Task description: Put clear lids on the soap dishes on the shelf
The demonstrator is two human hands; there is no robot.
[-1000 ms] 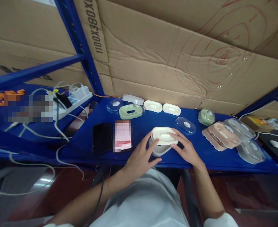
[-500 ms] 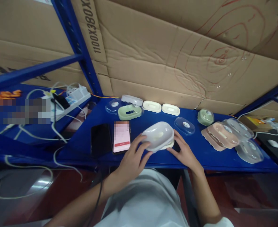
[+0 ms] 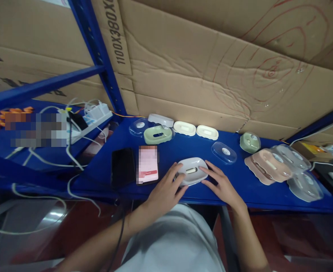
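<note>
A pale grey-white oval dish with a slot in its middle lies on the blue table near the front edge; something cream shows through the slot. At its left end, my left hand grips the rim, with fingertips inside the dish and the thumb at the front. My right hand holds the right end in the same way, one finger reaching into the dish. The underside of the dish is hidden.
Behind lie a green dish, two cream trays and a clear lid. A lit phone and a black tablet are on the left. Pink dishes and clear-lidded ones stand at right.
The pale dish has gone from tilted and raised to lying flat and lower, with the cream piece now showing in its slot. Both hands have moved down with it. The view has shifted slightly.
</note>
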